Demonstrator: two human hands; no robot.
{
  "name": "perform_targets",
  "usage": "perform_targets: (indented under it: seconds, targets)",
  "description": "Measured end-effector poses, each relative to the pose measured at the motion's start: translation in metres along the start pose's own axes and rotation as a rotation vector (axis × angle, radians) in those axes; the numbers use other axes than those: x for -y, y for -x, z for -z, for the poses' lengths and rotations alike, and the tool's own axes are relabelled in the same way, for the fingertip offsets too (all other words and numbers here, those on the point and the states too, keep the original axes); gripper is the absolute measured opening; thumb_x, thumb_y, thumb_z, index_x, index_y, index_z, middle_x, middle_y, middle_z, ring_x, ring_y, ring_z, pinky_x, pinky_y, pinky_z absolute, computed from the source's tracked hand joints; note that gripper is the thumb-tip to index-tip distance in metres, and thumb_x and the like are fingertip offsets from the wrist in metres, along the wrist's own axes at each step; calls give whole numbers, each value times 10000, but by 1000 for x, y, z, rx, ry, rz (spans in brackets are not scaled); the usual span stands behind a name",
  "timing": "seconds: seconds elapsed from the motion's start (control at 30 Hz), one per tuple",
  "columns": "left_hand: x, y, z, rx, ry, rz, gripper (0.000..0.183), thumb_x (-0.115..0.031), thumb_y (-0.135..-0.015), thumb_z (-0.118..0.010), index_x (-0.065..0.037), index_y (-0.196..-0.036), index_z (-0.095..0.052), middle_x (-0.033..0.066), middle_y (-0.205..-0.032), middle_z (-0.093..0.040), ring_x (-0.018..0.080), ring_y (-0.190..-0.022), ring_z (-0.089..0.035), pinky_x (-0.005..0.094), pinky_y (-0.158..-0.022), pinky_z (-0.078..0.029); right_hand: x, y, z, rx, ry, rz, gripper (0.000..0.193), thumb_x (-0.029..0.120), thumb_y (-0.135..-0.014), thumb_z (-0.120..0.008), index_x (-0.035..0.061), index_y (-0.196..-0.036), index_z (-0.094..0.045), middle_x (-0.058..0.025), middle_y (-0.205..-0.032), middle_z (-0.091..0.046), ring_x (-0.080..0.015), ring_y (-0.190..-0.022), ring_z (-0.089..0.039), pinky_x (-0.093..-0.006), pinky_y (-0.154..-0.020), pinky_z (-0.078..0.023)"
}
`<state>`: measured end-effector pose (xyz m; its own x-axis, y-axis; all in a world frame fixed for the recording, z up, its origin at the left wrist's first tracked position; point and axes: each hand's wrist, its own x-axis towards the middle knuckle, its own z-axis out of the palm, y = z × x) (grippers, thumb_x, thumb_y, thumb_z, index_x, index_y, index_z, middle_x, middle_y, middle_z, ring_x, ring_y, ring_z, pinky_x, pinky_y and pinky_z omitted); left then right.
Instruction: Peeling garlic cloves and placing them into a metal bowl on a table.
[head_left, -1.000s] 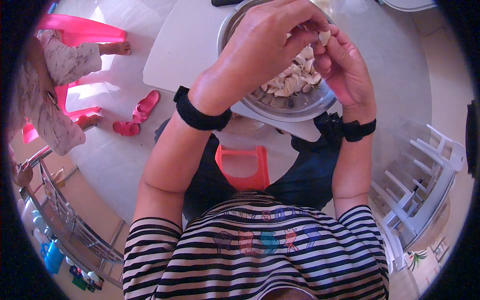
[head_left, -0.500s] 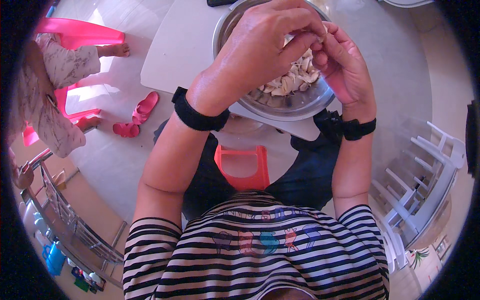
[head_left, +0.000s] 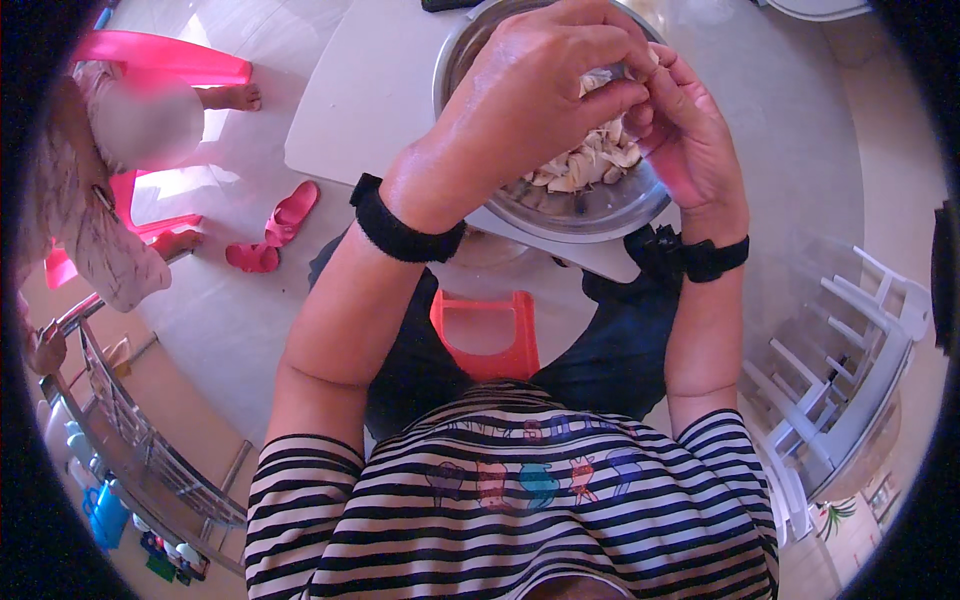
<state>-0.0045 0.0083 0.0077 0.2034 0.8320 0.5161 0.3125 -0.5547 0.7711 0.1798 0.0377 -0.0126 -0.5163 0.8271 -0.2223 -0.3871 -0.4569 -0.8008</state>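
Above a round metal bowl [head_left: 620,222], my left hand [head_left: 545,100] and my right hand [head_left: 695,135] meet with their fingertips together. Both are closed in a pinch on a small pale piece, seemingly a garlic clove [head_left: 653,58], mostly hidden by the fingers. Inside the bowl lies a heap of whitish pieces that look like garlic cloves [head_left: 590,163]. My left hand hides the bowl's left and far parts. The bowl stands on a pale table [head_left: 340,130], close to its near edge.
A red plastic stool [head_left: 485,350] stands between my legs. Pink slippers [head_left: 290,215] lie on the floor at left, near a person seated on a pink chair [head_left: 165,52]. A metal rack [head_left: 160,445] stands lower left; white chairs [head_left: 850,370] are at right.
My left hand has shifted very slightly right, and its thumb has moved a little. The bowl appears a touch further right. Both hands keep their pinch.
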Motion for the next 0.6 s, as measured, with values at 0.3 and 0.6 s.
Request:
perform_targets:
  seconds: [0.3,0.6]
  targets:
    - [3,2,-7,-122,-162,-90,178,-117,-704,-746,-64,-862,-687,72,-840,-635,252,-762,-625,325,-673,-506,4,2,3,32,231,56,225,185,-919,-589,59,-1098,-540,-27,-881,-650,-94,-732,-636,-188,-576,-462]
    - [0,0,-5,-55,-164,-49,150,-97,-708,-734,-47,-830,-662,84,-777,-615,260,-710,-615,331,-639,-494,5,2,5,23,283,65,210,176,-920,-589,56,-1088,-548,-23,-854,-661,-91,-693,-647,-168,-550,-440]
